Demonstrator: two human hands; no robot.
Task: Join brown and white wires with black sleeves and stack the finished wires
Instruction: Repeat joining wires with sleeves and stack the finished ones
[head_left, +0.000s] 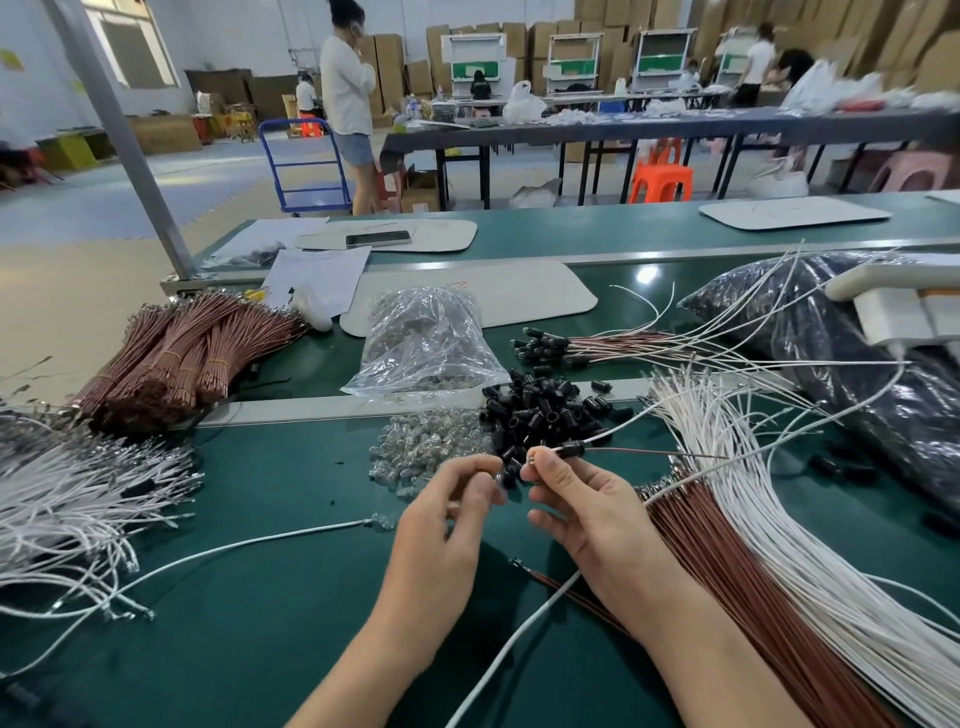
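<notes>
Just below the middle of the frame, the right hand (587, 514) pinches between thumb and forefinger the metal-tipped end of a sleeved wire pair (571, 448), a white and a brown lead running through one black sleeve and trailing off to the right. The left hand (452, 519) sits close beside it, fingers curled toward the same spot; whether they grip anything cannot be told. Right behind the fingertips lie a heap of loose black sleeves (545, 410) and a heap of small clear bulbs (426, 452), with a clear plastic bag (426, 343) further back. The finished wires (571, 345) are stacked above the sleeves, right of centre. Fans of white wires (779, 519) and brown wires (727, 561) spread under the right forearm toward the lower right. Bundled brown wires (171, 358) lie at the left of the green table (260, 597), with tangled white leads (67, 499) below them, and a dark bag (857, 364) fills the right edge.
</notes>
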